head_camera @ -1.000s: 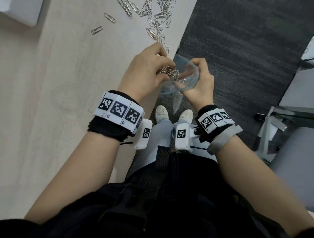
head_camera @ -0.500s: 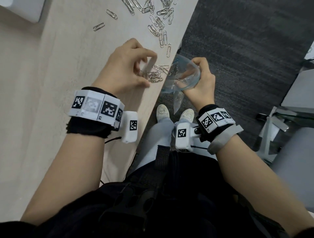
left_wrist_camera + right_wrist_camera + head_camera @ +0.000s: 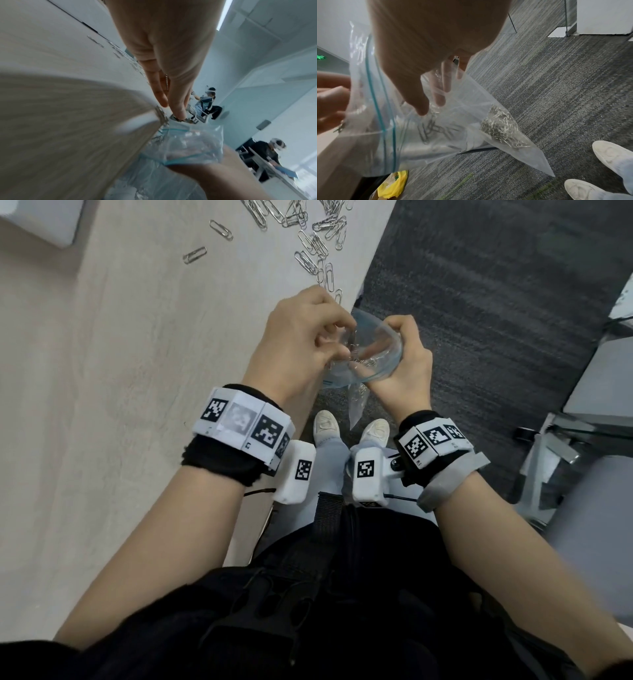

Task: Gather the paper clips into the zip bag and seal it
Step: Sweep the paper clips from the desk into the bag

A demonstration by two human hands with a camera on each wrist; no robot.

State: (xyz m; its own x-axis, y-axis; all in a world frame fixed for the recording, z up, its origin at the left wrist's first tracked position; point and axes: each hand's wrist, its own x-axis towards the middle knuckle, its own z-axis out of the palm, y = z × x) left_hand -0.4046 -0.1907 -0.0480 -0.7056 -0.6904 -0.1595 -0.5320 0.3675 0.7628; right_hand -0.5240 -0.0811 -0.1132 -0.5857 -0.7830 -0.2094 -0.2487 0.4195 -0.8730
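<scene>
A clear zip bag with a teal seal line hangs just past the table's edge, its mouth wide. My right hand grips its rim, thumb outside and fingers inside. A heap of silver paper clips lies in the bag's lower corner, and more are sliding down inside. My left hand is at the bag's mouth, fingers curled on a few clips. In the left wrist view a clip shows between the thumb and a finger of my left hand, above the bag. Several loose clips lie farther up the table.
A white box sits at the table's far left corner. Below the bag are grey carpet and my white shoes. A yellow packet lies under the table. Grey furniture stands at the right, and two other people work farther off.
Half a second ago my left hand was on the table, raking a cluster of clips toward the edge. It is now back at the bag's mouth. The right hand and bag have barely moved.
</scene>
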